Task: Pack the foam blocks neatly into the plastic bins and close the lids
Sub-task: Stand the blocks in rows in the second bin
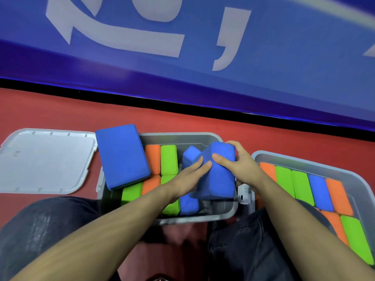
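Note:
A grey plastic bin (178, 136) stands open in front of me, holding orange, green and blue foam blocks on edge. My right hand (237, 165) grips a blue foam block (218, 179) tilted over the bin's right side. My left hand (190, 175) presses its straight fingers against that block's left face. Behind it another blue block (190, 156) stands upright in the bin. A large blue block (121, 155) lies flat across the bin's left rim. A second grey bin (308, 162) at my right holds rows of orange, green and blue blocks.
A grey lid (44, 161) lies flat on the red floor to the left of the middle bin. A blue wall panel with white lettering runs along the back. My knees in dark trousers flank the near rim of the bin.

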Demonstrator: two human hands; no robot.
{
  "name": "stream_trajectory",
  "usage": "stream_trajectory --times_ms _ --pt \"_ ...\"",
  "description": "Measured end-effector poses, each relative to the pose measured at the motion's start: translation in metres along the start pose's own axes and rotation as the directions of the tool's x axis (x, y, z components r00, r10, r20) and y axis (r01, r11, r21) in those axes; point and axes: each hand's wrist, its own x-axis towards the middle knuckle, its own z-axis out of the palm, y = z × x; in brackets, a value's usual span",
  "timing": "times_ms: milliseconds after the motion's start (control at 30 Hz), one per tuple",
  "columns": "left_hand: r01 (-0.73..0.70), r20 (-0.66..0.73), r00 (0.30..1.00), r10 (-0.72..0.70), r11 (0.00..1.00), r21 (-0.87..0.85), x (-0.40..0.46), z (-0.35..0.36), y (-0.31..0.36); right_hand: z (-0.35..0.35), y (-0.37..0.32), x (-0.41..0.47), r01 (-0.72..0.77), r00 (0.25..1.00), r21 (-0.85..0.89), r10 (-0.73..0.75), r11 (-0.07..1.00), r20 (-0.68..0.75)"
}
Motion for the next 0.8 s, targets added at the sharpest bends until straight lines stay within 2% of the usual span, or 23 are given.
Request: stream_trajectory --times_ms 167,367,533,667,800 --pt "0.066 0.049 0.997 -0.065 0.998 -0.006 0.001 -0.002 -0.006 -0.003 0.009 0.007 -0.028 0.999 -0.141 0.033 0.99 0.039" --pt "0.098 0.071 0.992 -0.101 0.994 0.037 0.007 -0.003 -0.004 -0.004 0.01 0.014 -0.064 0.997 -0.168 0.069 0.984 0.027" --pt "0.107 0.087 0.99 -0.112 0.993 0.056 0.014 0.001 -0.009 -0.003 0.011 0.016 -0.057 0.997 -0.367 0.072 0.928 0.028" --pt "0.088 0.011 0.996 -0.088 0.996 0.032 0.021 -0.009 -0.015 -0.005 0.008 0.018 -0.112 0.992 -0.272 0.121 0.956 0.017" --pt "0.096 -0.178 0.981 -0.071 0.987 0.132 0.034 -0.033 -0.036 -0.004 0.007 0.015 -0.126 0.988 -0.303 0.148 0.945 0.05"
